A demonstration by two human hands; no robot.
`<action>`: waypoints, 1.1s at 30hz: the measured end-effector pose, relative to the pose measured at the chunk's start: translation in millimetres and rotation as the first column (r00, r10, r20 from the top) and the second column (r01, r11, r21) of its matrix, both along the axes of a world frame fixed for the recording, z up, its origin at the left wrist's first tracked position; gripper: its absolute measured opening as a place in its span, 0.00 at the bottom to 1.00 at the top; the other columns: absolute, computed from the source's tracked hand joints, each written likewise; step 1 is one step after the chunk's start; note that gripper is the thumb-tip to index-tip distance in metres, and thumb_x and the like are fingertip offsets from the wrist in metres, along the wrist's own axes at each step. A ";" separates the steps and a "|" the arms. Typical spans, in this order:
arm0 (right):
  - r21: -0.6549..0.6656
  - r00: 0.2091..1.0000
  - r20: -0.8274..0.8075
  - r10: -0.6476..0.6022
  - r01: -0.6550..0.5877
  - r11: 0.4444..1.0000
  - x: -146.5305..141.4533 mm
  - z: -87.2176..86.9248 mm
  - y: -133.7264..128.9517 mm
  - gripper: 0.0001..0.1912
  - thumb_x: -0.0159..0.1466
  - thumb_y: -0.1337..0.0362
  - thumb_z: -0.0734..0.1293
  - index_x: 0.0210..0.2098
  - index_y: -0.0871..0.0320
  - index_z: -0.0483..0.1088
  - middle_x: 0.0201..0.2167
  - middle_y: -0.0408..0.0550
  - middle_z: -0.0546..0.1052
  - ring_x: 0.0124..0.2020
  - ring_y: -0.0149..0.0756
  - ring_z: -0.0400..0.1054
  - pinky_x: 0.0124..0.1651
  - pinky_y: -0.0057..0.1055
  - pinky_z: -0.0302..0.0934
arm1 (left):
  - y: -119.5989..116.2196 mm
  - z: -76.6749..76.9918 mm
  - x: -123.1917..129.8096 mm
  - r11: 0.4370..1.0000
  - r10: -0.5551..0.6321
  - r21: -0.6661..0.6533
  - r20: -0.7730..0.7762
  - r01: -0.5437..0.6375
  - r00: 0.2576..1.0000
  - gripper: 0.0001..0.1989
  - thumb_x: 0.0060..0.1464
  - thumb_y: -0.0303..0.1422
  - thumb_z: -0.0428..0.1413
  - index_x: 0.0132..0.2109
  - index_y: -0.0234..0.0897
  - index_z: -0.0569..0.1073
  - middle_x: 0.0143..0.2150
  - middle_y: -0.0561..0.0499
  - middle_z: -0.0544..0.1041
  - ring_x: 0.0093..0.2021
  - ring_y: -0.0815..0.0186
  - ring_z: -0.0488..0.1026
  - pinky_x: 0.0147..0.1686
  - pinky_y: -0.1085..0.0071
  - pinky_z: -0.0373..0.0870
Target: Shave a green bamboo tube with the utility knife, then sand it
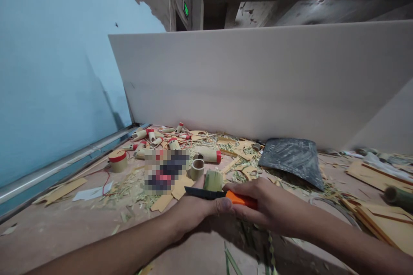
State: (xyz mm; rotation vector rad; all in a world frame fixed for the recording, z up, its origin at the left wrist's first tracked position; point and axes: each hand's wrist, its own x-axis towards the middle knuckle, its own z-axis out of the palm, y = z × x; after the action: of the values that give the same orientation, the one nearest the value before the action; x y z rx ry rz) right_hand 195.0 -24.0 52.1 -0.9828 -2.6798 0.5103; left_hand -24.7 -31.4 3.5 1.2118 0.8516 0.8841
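My right hand is closed around the orange handle of a utility knife. Its dark blade points left and lies across the near side of a green bamboo piece. My left hand grips this piece from the left, its thumb resting by the junction of blade and handle. The left fingers are mostly hidden behind the knife and bamboo. Just beyond stands a pale, hollow bamboo ring. Behind it lies a bamboo tube with a red end. Thin green shavings surround both hands.
Several red-ended bamboo pieces are scattered at the back left, and a red-topped one stands nearer. A black sheet lies before a white panel. Thin wooden boards and a dark green tube are at right.
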 end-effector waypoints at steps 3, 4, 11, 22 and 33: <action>0.114 0.992 0.042 -0.119 0.114 0.987 -3.6 -11.3 0.8 0.08 0.72 0.57 0.67 0.42 0.53 0.76 0.31 0.45 0.81 0.28 0.34 0.72 0.31 0.27 0.55 | -1.8 -0.7 2.7 0.999 0.039 -0.002 -0.030 -0.039 0.999 0.28 0.46 0.49 0.74 0.49 0.38 0.79 0.49 0.45 0.82 0.48 0.57 0.76 0.49 0.65 0.70; 0.180 0.977 0.056 -0.205 0.192 0.965 -2.7 -15.5 4.7 0.08 0.71 0.57 0.68 0.45 0.52 0.77 0.34 0.47 0.83 0.30 0.37 0.75 0.32 0.28 0.56 | -2.1 -1.7 3.4 0.998 0.058 0.001 -0.079 -0.059 0.995 0.27 0.47 0.49 0.73 0.48 0.37 0.79 0.47 0.46 0.81 0.45 0.59 0.75 0.47 0.66 0.69; 0.317 0.849 -0.008 -0.528 0.503 0.804 18.4 -17.4 41.2 0.17 0.76 0.54 0.59 0.48 0.58 0.75 0.30 0.57 0.82 0.27 0.47 0.75 0.29 0.32 0.51 | 2.5 -4.2 2.1 0.996 0.075 0.054 -0.166 -0.066 0.983 0.33 0.49 0.56 0.69 0.51 0.39 0.70 0.33 0.56 0.73 0.30 0.68 0.67 0.30 0.73 0.63; 0.074 0.997 -0.002 -0.079 0.079 0.994 1.3 -14.5 11.4 0.16 0.75 0.50 0.64 0.40 0.54 0.76 0.29 0.44 0.79 0.27 0.34 0.68 0.32 0.29 0.57 | 9.8 -12.2 -6.5 0.999 0.036 -0.023 -0.140 -0.040 0.989 0.31 0.43 0.58 0.72 0.41 0.35 0.79 0.37 0.49 0.78 0.36 0.64 0.70 0.36 0.70 0.63; 0.242 0.876 -0.089 -0.474 0.481 0.843 3.0 -26.6 38.1 0.15 0.75 0.53 0.61 0.44 0.56 0.74 0.33 0.54 0.82 0.30 0.46 0.74 0.33 0.33 0.51 | 9.2 -7.1 1.9 0.990 0.121 -0.059 -0.070 -0.125 0.990 0.34 0.45 0.59 0.70 0.47 0.39 0.70 0.31 0.56 0.74 0.27 0.69 0.70 0.26 0.73 0.66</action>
State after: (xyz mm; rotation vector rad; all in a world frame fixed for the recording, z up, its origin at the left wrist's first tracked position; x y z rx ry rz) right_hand 198.1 14.1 25.5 -1.4786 -2.2685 0.0651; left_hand -22.8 -22.2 -3.6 1.1477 1.0089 0.9132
